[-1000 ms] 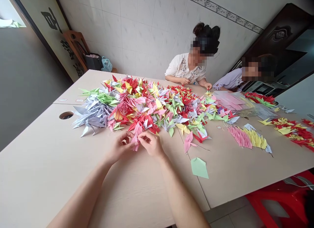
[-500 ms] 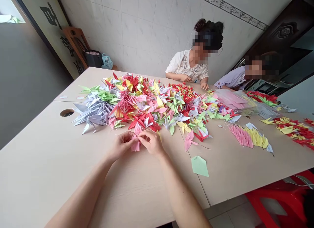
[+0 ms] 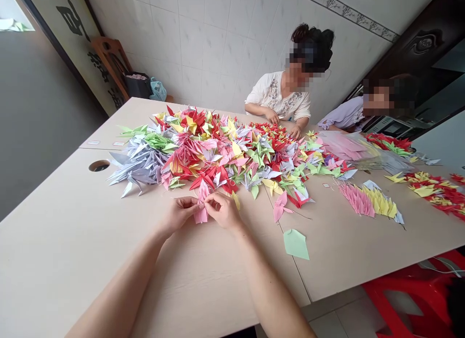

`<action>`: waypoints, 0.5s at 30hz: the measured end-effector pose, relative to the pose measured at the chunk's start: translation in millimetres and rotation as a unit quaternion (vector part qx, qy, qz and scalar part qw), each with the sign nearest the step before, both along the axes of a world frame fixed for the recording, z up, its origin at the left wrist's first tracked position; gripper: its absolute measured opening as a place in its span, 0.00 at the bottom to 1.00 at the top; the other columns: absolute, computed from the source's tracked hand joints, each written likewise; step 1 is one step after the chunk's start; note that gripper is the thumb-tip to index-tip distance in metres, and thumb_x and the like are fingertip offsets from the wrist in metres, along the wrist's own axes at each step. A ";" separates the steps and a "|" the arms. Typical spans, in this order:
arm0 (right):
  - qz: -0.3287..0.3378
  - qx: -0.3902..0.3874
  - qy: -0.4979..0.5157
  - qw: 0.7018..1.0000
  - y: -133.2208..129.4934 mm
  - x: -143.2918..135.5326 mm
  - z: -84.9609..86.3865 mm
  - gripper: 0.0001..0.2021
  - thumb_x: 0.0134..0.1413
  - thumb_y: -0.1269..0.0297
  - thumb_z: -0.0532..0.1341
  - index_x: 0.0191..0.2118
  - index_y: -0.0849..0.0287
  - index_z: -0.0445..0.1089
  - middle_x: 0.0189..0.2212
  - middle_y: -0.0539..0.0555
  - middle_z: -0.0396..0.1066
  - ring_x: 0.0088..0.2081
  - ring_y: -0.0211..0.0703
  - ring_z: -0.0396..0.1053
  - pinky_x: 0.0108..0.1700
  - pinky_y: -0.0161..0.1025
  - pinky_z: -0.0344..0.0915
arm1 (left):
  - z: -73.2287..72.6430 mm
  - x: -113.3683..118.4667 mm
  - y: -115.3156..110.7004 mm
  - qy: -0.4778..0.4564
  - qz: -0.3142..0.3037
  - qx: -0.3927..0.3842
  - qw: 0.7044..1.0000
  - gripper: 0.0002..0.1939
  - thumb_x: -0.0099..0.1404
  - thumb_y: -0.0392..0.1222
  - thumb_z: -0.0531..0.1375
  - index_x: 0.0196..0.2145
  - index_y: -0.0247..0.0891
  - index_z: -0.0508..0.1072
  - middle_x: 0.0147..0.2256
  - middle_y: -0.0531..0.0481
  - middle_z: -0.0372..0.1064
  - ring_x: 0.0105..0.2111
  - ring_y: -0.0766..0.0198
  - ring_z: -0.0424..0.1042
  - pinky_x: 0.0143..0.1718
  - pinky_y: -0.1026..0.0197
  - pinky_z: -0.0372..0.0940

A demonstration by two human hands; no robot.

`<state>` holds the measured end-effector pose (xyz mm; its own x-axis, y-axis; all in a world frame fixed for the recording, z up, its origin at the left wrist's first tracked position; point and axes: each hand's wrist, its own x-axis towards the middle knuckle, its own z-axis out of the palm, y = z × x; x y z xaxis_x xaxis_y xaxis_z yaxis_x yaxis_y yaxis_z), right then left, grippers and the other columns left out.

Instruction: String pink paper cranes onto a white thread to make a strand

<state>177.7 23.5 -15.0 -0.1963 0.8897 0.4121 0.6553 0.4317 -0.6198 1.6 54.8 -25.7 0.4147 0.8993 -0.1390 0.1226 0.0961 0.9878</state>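
A pink paper crane (image 3: pixel 202 215), its paper spread below my fingers, is pinched between both hands just in front of the pile. My left hand (image 3: pixel 182 213) grips its left side with thumb and fingertips. My right hand (image 3: pixel 222 210) pinches it from the right, fingertips almost meeting the left thumb. Right behind lies a large heap of folded paper cranes (image 3: pixel 218 151) in red, pink, yellow, green and pale blue. To the right rest a loose pink folded piece (image 3: pixel 280 206) and a flat light green paper piece (image 3: pixel 296 243).
Across the table (image 3: pixel 72 222) one person (image 3: pixel 279 98) leans over small folded pieces; another person (image 3: pixel 341 116) sits farther right. Rows of pink cranes (image 3: pixel 358 200) and yellow cranes (image 3: pixel 379 202) lie at right, near clear plastic bags (image 3: pixel 385 159). A red stool (image 3: pixel 403 289) stands beside the table.
My hands hold nearly the same place on the pink paper crane. The person across has brought both hands lower and closer to the small pieces. The view has shifted slightly.
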 end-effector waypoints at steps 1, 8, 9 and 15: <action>-0.002 0.000 0.005 1.000 -0.1 0.0 -0.1 0.07 0.56 0.67 0.57 0.36 0.55 0.74 0.31 0.53 0.74 0.35 0.41 0.68 0.35 0.36 0.64 | 0.1 -0.3 -0.1 0.002 -0.001 -0.001 1.000 0.21 0.53 0.57 0.66 0.30 0.33 0.78 0.28 0.47 0.75 0.26 0.63 0.68 0.29 0.63 0.60; 0.010 0.006 0.057 0.998 1.8 -1.0 -1.1 0.06 0.55 0.70 0.57 0.31 0.56 0.72 0.30 0.51 0.74 0.31 0.38 0.68 0.34 0.34 0.64 | 4.6 -0.6 -0.1 0.011 0.002 -0.006 1.000 0.17 0.53 0.54 0.66 0.28 0.35 0.77 0.25 0.50 0.72 0.25 0.66 0.65 0.27 0.65 0.58; 0.015 0.004 0.069 0.997 2.0 -1.2 -1.2 0.06 0.55 0.70 0.57 0.31 0.56 0.71 0.30 0.51 0.74 0.31 0.38 0.68 0.34 0.34 0.65 | 5.5 -0.4 -0.2 0.011 0.001 -0.007 1.000 0.17 0.53 0.54 0.67 0.27 0.35 0.77 0.25 0.50 0.72 0.24 0.67 0.64 0.27 0.65 0.57; 0.013 -0.023 0.058 0.998 1.4 -0.7 -3.2 0.06 0.56 0.70 0.57 0.33 0.55 0.71 0.31 0.50 0.74 0.30 0.38 0.68 0.34 0.34 0.65 | 11.6 -0.4 -0.7 0.015 -0.021 -0.023 0.999 0.19 0.51 0.56 0.67 0.26 0.34 0.77 0.24 0.50 0.72 0.24 0.66 0.64 0.26 0.65 0.57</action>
